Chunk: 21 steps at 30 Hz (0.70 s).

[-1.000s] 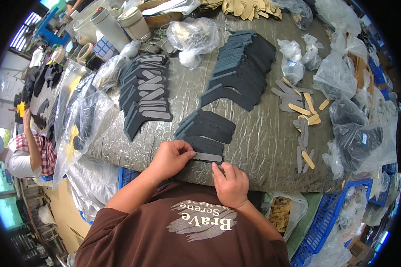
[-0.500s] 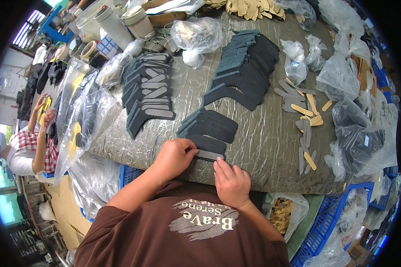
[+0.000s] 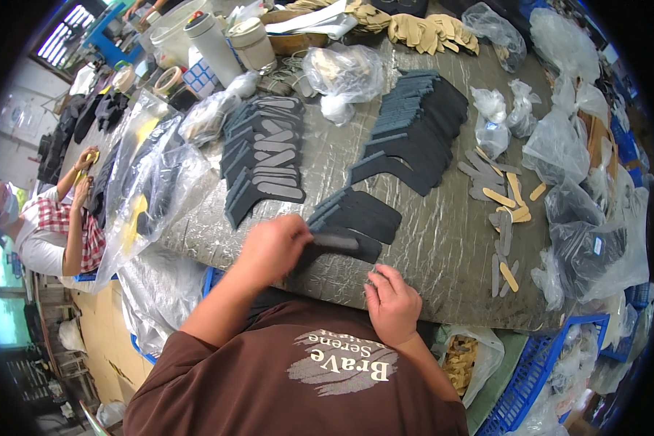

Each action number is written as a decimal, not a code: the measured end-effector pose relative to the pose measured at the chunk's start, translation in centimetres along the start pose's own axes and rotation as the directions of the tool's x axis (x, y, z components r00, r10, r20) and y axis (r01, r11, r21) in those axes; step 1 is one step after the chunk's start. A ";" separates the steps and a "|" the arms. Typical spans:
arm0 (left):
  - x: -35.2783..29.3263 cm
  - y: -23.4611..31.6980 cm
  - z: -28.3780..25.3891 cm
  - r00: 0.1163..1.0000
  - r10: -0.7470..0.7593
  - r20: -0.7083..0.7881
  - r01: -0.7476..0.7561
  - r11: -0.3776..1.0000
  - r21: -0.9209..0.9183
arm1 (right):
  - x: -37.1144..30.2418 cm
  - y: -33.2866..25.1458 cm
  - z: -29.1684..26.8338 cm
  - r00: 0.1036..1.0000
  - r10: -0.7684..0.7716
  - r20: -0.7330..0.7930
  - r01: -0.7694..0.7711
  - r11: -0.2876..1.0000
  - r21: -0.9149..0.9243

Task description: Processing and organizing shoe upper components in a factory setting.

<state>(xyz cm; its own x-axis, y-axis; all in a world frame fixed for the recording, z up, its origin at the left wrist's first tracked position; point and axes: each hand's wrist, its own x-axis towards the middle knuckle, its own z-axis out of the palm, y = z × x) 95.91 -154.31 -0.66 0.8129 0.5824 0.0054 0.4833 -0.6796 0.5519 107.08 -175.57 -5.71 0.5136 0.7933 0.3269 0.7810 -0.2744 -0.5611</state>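
Note:
A black, flat, bent cut piece (image 3: 367,249) lies at the near end of a fanned row of similar pieces (image 3: 370,216) with blue-grey edges. Along it runs a narrow grey strip (image 3: 336,240). My left hand (image 3: 272,248) is at the left end of this piece, thumb and fingers pinched together on it; the hand is slightly blurred and hides that end. My right hand (image 3: 394,305) is off the piece, nearer to me by the table edge, its fingers loosely bent and slightly apart, with nothing visible in them.
Beyond my left hand stands a stack of black pieces with grey strips (image 3: 276,163); a larger fanned stack (image 3: 418,131) lies farther back. Loose grey and tan strips (image 3: 512,207) lie to the right. Plastic bags (image 3: 559,138) and a blue crate (image 3: 519,385) border the table. A person (image 3: 65,225) works at left.
My right hand has drawn away from the grey strip towards me. My left hand has shifted slightly left relative to the pieces, still at the near piece's end. The whole view has shifted slightly.

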 end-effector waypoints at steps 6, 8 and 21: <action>3.7 -4.0 -5.1 0.971 -0.204 -0.128 0.223 0.963 0.154 | 3.8 -0.8 0.3 1.000 0.022 -0.009 -0.023 0.997 -0.071; 3.7 -3.9 -4.3 0.956 -0.049 -0.290 0.096 0.984 0.153 | 4.0 0.5 1.1 0.998 -0.031 0.053 0.035 0.997 -0.070; -0.7 4.5 3.1 0.819 0.563 0.110 -0.540 0.821 -0.183 | 4.3 -3.0 -1.1 0.892 0.219 0.396 -0.451 0.495 0.742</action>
<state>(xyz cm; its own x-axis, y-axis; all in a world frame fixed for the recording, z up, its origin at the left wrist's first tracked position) 98.52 -159.13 -0.73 0.9736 0.0452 0.2239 -0.1019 -0.7914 0.6027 107.31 -171.96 -1.81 0.4882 0.8626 -0.1325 -0.1090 -0.0904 -0.9899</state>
